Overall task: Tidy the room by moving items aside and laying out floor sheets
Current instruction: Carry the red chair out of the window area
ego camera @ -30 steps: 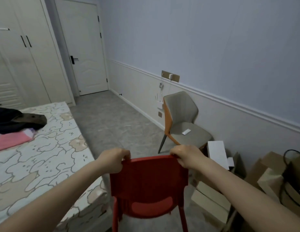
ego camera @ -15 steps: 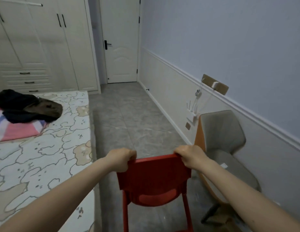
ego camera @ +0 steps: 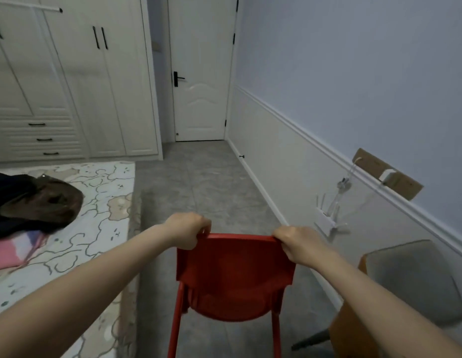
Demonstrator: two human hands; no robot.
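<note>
A red plastic chair [ego camera: 235,277] stands in front of me with its back towards me, in the aisle between the bed and the right wall. My left hand [ego camera: 188,229] grips the top left corner of its backrest, fingers curled over the rim. My right hand [ego camera: 298,242] grips the top right corner the same way. The chair's front legs and most of its seat are hidden behind the backrest.
A bed with a patterned sheet [ego camera: 95,228] lies on the left, with dark clothes [ego camera: 33,202] and a pink item on it. A grey and orange chair [ego camera: 410,285] stands by the right wall. Grey floor [ego camera: 198,182] runs to a closed white door [ego camera: 201,81]; wardrobes [ego camera: 77,86] stand at the back left.
The view has swung left, from the grey chair and cardboard boxes towards the door. Both hands keep their grip on the red chair, which has turned with me along the aisle.
</note>
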